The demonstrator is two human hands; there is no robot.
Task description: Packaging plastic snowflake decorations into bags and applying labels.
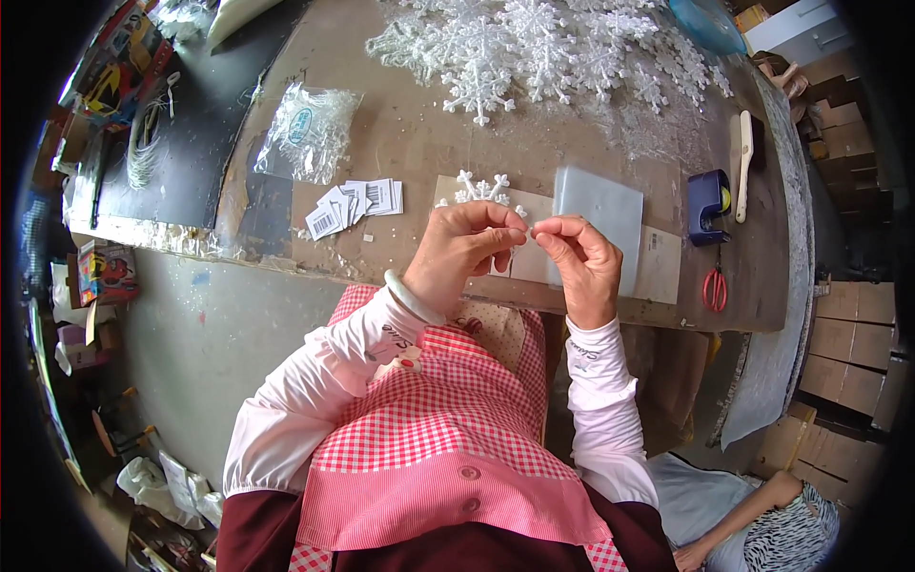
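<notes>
My left hand (467,243) and my right hand (583,262) meet fingertip to fingertip above the table's near edge. Each is closed in a pinch; whatever lies between the fingertips is too small or thin to make out. Just beyond my left hand, a white glittery snowflake ornament (483,186) lies on a light card (538,208), partly hidden by that hand. A stack of clear plastic bags (600,205) is beside my right hand. Barcode labels (357,203) are fanned out on the table, left of my left hand.
A heap of white snowflakes (534,48) covers the table's far side. A clear bag of small plastic pieces (310,129) lies at left. On the right are a blue tape dispenser (705,208), red-handled scissors (715,288) and a brush (744,167). Another person's arm (739,520) shows at lower right.
</notes>
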